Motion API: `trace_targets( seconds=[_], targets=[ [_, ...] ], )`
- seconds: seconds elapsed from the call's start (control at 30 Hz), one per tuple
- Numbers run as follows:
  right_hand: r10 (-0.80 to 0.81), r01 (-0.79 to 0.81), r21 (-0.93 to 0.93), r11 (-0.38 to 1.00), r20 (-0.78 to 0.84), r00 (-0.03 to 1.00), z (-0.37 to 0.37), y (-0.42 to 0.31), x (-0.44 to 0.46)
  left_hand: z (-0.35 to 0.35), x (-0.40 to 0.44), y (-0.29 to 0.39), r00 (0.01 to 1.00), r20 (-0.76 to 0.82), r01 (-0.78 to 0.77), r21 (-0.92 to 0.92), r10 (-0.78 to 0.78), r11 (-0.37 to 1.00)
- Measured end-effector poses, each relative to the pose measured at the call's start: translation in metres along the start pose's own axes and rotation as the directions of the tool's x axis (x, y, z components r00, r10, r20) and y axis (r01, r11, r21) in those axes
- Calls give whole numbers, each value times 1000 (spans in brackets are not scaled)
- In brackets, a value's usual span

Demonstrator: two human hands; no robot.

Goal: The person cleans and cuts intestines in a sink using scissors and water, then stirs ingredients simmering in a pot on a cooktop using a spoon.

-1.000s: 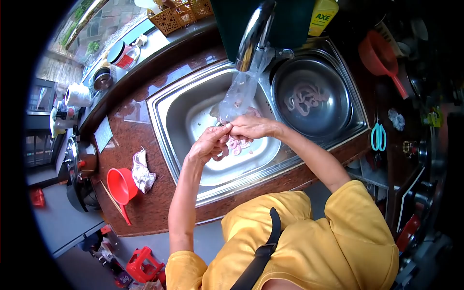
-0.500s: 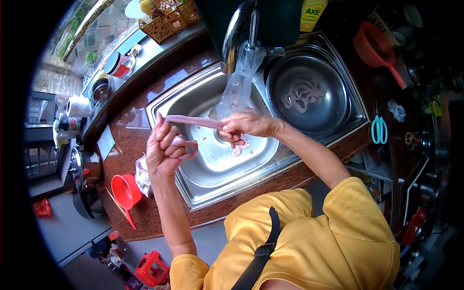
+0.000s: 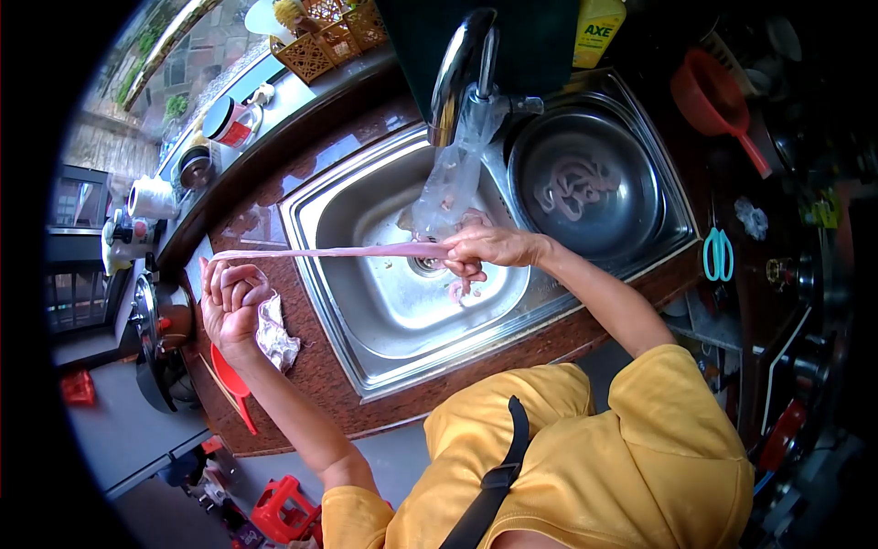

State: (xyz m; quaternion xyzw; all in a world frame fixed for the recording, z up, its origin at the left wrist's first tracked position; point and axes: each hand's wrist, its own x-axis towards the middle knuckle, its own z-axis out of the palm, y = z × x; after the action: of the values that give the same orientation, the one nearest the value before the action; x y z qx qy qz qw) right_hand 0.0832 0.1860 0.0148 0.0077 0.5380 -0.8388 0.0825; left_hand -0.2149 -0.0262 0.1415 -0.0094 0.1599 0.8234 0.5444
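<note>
A pink strip [image 3: 366, 250] is held taut across the left side of a steel sink [image 3: 393, 334], 1 end pinched in the curled left hand [image 3: 236, 297] over the counter [image 3: 315, 375], the other gripped in the right hand [image 3: 492, 248] near the drain [image 3: 427, 266]; pale coils [image 3: 574, 188] lie in the bowl [image 3: 629, 221] to the right, beyond the tap [image 3: 459, 69]

Daylight from the upper-left window [image 3: 187, 73], white glare in the sink [image 3: 416, 316], dim right side, fisheye-curved edges.

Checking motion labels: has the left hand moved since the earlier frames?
Yes. The left hand has moved left, from over the sink to beyond its left rim, above the counter.
</note>
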Motion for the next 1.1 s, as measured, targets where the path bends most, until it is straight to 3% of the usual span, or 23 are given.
trace_targets(
  seconds=[0.1, 0.27, 0.3, 0.37, 0.43, 0.5, 0.57, 0.63, 0.7, 0.77, 0.8, 0.9, 1.0, 1.1],
  targets=[
    [76, -76, -2, 997, -44, 996, 3, 1, -1, -36, 2, 19, 996, -27, -87, 0, 87, 996],
    [119, -123, -33, 992, -99, 988, -3, 19, -6, -85, 9, 5, 991, 4, -126, -244, 130, 962],
    [130, -135, -47, 990, -93, 987, -5, 22, -7, -101, 13, -2, 985, 85, -153, 13, 151, 988],
    [193, -206, -107, 973, -122, 974, 2, 11, -7, -51, 8, -68, 974, -111, -188, 85, 197, 978],
    [216, -235, -233, 944, -102, 971, 7, 1, -3, -55, 6, -115, 995, -95, 25, 156, -11, 987],
    [199, -209, -277, 938, -62, 978, 11, -5, 7, -57, 2, -154, 967, -55, 252, 356, -248, 900],
    [225, -229, -360, 905, -52, 973, 14, -16, 17, -69, 0, -183, 875, -81, 467, 403, -478, 787],
    [158, -145, -490, 859, -14, 987, 12, -22, 25, -73, 5, -197, 784, -171, 576, 558, -597, 597],
    [212, -219, -471, 855, -68, 975, 15, -27, 26, -71, 8, -197, 790, -188, 549, 641, -583, 537],
    [110, -132, -544, 829, -72, 991, 7, -6, 33, -72, 11, -191, 812, -194, 472, 773, -551, 423],
    [59, -88, -579, 811, -69, 996, 9, -8, 35, -71, 10, -191, 813, -262, 462, 833, -519, 304],
    [218, -262, -371, 891, -159, 963, 15, -21, 29, -62, 6, -183, 720, -321, 647, 631, -616, 427],
    [176, -183, -143, 973, -63, 982, 12, -17, 24, -60, -3, -180, 768, -133, 632, 319, -626, 707],
    [119, -119, 6, 993, -21, 993, 17, -16, 22, -40, -11, -185, 820, -78, 571, 67, -566, 818]
  ],
)
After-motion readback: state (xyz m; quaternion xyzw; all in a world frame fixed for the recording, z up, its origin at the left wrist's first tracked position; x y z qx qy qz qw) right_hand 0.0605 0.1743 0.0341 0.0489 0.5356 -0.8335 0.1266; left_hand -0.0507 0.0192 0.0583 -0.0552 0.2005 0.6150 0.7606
